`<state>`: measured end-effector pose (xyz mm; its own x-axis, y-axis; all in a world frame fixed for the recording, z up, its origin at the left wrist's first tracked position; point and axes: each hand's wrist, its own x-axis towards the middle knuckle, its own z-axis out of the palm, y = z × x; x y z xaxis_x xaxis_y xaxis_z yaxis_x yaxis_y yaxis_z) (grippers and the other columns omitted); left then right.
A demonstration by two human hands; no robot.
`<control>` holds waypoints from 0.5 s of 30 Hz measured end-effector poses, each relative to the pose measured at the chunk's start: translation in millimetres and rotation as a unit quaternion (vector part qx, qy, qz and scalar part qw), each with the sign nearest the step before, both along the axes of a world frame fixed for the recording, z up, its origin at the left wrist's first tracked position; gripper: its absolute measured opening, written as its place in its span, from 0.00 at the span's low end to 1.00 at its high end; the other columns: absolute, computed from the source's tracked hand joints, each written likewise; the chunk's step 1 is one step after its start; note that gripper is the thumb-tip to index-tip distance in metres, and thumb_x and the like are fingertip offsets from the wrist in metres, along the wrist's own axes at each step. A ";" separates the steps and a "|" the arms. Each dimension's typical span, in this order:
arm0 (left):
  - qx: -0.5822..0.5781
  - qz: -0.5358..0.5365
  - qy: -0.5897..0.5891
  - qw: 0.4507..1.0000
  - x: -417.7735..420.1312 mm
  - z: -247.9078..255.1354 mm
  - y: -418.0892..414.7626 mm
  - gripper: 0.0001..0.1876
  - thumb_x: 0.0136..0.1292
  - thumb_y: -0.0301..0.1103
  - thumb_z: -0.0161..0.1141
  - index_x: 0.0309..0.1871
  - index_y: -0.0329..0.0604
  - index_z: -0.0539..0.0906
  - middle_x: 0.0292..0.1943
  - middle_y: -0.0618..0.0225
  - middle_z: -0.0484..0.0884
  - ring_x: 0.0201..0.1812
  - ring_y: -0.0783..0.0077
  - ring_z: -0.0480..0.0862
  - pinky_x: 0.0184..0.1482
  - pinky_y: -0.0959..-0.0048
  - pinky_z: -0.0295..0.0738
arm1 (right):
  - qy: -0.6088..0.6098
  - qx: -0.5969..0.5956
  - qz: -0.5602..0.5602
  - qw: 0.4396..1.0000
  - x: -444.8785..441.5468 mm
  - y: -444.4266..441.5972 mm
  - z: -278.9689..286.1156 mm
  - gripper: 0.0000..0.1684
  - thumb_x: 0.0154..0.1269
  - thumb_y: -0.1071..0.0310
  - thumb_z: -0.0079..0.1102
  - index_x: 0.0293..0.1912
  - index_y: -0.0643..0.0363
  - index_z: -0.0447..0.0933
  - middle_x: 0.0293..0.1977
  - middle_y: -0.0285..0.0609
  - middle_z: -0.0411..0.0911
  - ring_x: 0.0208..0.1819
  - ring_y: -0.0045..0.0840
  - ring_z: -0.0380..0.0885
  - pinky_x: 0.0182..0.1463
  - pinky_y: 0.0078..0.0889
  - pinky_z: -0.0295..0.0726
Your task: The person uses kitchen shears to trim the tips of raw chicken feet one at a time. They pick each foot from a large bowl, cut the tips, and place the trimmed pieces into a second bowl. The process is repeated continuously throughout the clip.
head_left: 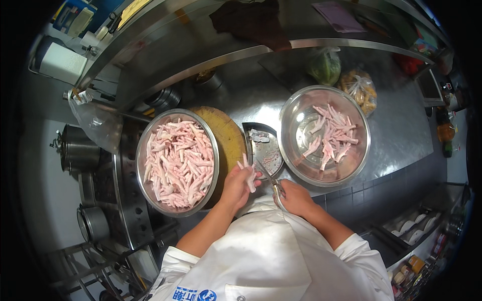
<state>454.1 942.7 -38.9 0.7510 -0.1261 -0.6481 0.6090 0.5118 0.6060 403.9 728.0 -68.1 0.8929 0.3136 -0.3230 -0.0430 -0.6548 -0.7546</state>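
Observation:
My left hand (237, 184) holds a raw chicken foot (250, 177) with its toes pointing up. My right hand (295, 197) grips metal kitchen scissors (278, 188), whose blades reach toward that foot. On the left, a large steel bowl (140, 165) is heaped with raw chicken feet (180, 161). A second steel bowl (363, 161) on the right holds a smaller pile of chicken feet (335, 131). Between the bowls sits a dark-rimmed tray (279, 165) with small pinkish clippings (269, 160) and a crumpled wrapper (260, 136) in it.
A round wooden chopping block (226, 131) is partly under the left bowl. Behind the right bowl lie a bagged green vegetable (325, 67) and a clear bag of brownish pieces (359, 90). A steel shelf (241, 60) overhangs the back of the steel worktop (399, 131). A stove (130, 195) with pots stands left.

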 end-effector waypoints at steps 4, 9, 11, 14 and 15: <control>-0.001 0.001 -0.036 0.999 -3.4 -10.2 6.4 0.04 0.72 0.25 0.59 0.46 0.43 0.77 0.42 0.65 0.81 0.40 0.71 0.83 0.39 0.71 0.79 | -0.019 -0.002 0.030 0.999 8.0 5.3 8.0 0.15 0.64 0.61 0.61 0.40 0.62 0.71 0.35 0.55 0.78 0.39 0.55 0.79 0.44 0.56 0.76; 0.018 -0.001 -0.064 0.998 -7.1 -3.9 2.8 0.08 0.66 0.21 0.63 0.42 0.44 0.75 0.38 0.67 0.79 0.38 0.73 0.79 0.37 0.74 0.74 | -0.032 0.002 0.034 0.999 8.1 5.9 5.2 0.15 0.63 0.61 0.62 0.39 0.62 0.72 0.34 0.53 0.78 0.39 0.53 0.79 0.44 0.55 0.76; 0.018 -0.001 -0.062 0.998 -8.2 -5.5 3.5 0.08 0.66 0.22 0.63 0.42 0.44 0.75 0.39 0.67 0.79 0.38 0.74 0.79 0.37 0.74 0.74 | -0.034 0.003 0.035 0.999 7.2 5.7 5.0 0.15 0.63 0.61 0.62 0.39 0.62 0.72 0.34 0.53 0.78 0.38 0.53 0.79 0.43 0.55 0.76; 0.015 -0.004 -0.058 0.998 -9.2 -12.1 5.8 0.10 0.66 0.20 0.63 0.41 0.46 0.74 0.41 0.66 0.80 0.38 0.73 0.80 0.36 0.73 0.75 | -0.036 0.006 0.036 0.999 6.2 5.1 6.1 0.14 0.63 0.61 0.62 0.39 0.62 0.72 0.34 0.53 0.79 0.38 0.53 0.79 0.43 0.54 0.77; 0.013 -0.006 -0.057 0.998 -8.7 -12.9 5.9 0.10 0.66 0.20 0.63 0.40 0.47 0.74 0.42 0.65 0.80 0.39 0.73 0.80 0.36 0.73 0.75 | -0.038 0.006 0.035 0.999 5.8 4.6 4.6 0.14 0.63 0.61 0.62 0.39 0.62 0.72 0.34 0.54 0.79 0.38 0.54 0.80 0.43 0.54 0.77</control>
